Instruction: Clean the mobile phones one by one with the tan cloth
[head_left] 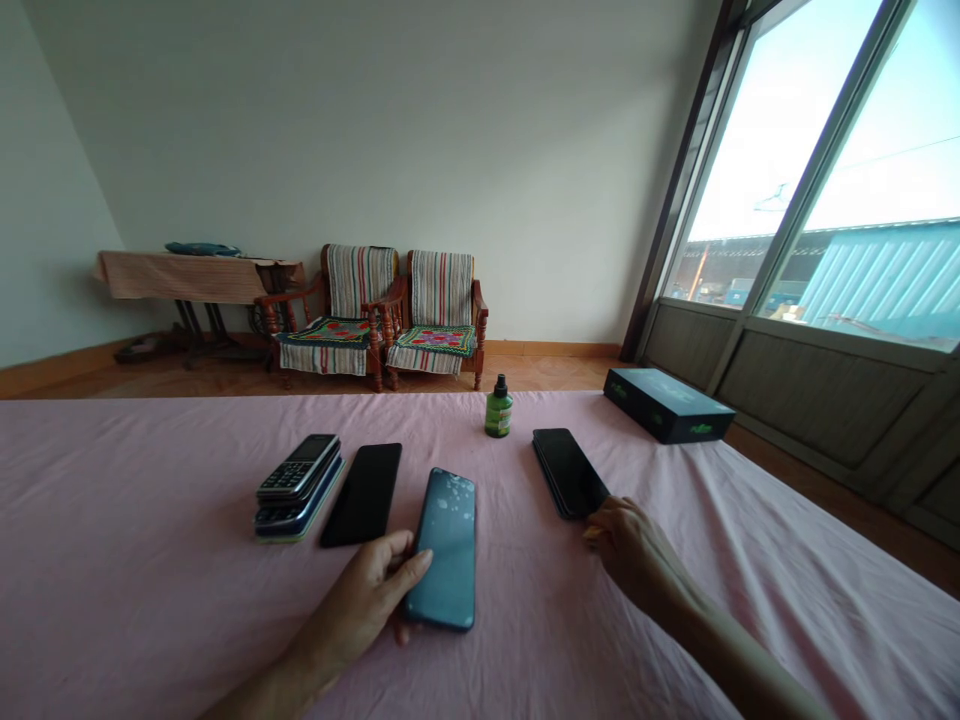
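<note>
My left hand (386, 580) grips the lower left edge of a blue-teal phone (448, 550), its thumb on top; pale spots mark the phone's upper end. My right hand (621, 530) is closed at the lower right corner of a dark phone stack (568, 472); a bit of something yellowish shows under its fingers, too small to name. Left of the teal phone lies a black phone (364, 495). Farther left is a pile of phones (298, 485) with a keypad phone on top.
A green spray bottle (499, 408) stands near the far edge of the pink cloth (187, 580). A black box (667, 403) lies at the far right. Beyond are two wooden chairs (435, 340), a covered table (180, 276) and a window (825, 170).
</note>
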